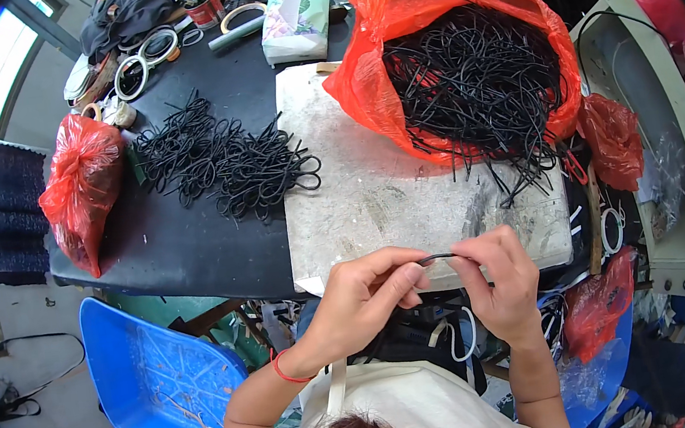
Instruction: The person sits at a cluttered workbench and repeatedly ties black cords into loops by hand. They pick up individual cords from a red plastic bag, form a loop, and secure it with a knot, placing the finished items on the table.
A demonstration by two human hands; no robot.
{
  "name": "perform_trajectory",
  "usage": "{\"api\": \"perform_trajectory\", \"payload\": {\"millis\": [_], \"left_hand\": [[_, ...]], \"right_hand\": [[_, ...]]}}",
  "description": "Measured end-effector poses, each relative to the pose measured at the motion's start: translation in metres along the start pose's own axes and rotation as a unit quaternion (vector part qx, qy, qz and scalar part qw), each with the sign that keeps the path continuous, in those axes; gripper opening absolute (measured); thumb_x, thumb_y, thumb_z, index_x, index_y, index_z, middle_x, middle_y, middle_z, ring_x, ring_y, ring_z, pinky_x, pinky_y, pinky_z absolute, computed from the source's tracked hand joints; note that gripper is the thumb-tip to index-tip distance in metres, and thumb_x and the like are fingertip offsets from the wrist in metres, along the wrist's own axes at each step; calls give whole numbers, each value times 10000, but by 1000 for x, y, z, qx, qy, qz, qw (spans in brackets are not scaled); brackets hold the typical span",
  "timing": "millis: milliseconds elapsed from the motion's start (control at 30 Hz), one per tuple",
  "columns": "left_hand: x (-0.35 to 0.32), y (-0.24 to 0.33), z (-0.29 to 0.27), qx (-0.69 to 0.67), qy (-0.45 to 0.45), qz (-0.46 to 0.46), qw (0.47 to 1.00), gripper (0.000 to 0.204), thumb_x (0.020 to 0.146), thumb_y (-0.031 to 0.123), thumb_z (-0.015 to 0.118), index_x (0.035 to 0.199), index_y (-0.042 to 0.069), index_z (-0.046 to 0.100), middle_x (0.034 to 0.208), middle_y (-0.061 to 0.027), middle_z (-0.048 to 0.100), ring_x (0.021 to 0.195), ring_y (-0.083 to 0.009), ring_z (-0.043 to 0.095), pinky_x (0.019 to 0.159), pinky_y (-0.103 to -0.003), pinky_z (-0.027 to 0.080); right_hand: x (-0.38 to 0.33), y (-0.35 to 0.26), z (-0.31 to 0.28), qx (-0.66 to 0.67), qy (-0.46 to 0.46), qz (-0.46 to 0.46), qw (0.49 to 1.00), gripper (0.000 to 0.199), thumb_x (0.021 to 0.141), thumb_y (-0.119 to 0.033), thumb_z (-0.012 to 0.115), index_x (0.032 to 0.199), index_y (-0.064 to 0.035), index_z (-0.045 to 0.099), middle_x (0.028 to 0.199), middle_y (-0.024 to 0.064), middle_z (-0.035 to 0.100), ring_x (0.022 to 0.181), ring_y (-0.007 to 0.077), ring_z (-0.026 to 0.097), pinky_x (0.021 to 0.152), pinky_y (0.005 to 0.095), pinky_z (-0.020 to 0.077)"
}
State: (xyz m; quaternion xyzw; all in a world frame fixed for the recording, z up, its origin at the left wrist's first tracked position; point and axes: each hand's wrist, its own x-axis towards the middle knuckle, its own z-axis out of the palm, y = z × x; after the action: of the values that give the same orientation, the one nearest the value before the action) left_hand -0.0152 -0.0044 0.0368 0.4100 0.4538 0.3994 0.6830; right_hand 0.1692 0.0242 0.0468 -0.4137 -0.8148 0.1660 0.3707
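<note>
A short piece of thin black cord (437, 257) spans the gap between my two hands, just above the near edge of the worn pale board (377, 218). One end is pinched between the thumb and forefinger of my left hand (365, 297); a red string circles that wrist. The fingertips of my right hand (500, 280) grip the other end. Beyond them, an open red plastic bag (369, 82) holds a tangled heap of black cords (475, 74), some spilling onto the board. Left of the board lies a pile of looped black cords (224, 156).
A knotted red bag (87, 185) rests at the table's left edge. At the back are a tissue pack (295, 19), tape rolls (132, 77) and a red can (205, 10). Blue chairs or bins (162, 377) flank me below. A pale machine cabinet (649, 133) stands right.
</note>
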Motion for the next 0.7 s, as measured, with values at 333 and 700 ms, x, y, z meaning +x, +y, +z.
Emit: {"api": "perform_trajectory", "payload": {"millis": [333, 700], "left_hand": [[-3, -3, -10, 30, 6, -41, 999, 230, 888, 166, 532, 1021, -11, 593, 834, -62, 638, 741, -91, 590, 616, -205, 470], [21, -23, 2, -216, 112, 9, 970, 215, 902, 153, 507, 1014, -22, 559, 865, -59, 602, 789, -114, 602, 605, -197, 505]], "right_hand": [[17, 12, 4, -70, 140, 42, 987, 226, 706, 12, 683, 919, -33, 622, 747, 74, 546, 576, 182, 527, 473, 272, 417], [9, -7, 43, 42, 24, 49, 998, 223, 735, 48, 597, 954, 5, 602, 806, 105, 515, 693, 248, 544, 589, 327, 449]]}}
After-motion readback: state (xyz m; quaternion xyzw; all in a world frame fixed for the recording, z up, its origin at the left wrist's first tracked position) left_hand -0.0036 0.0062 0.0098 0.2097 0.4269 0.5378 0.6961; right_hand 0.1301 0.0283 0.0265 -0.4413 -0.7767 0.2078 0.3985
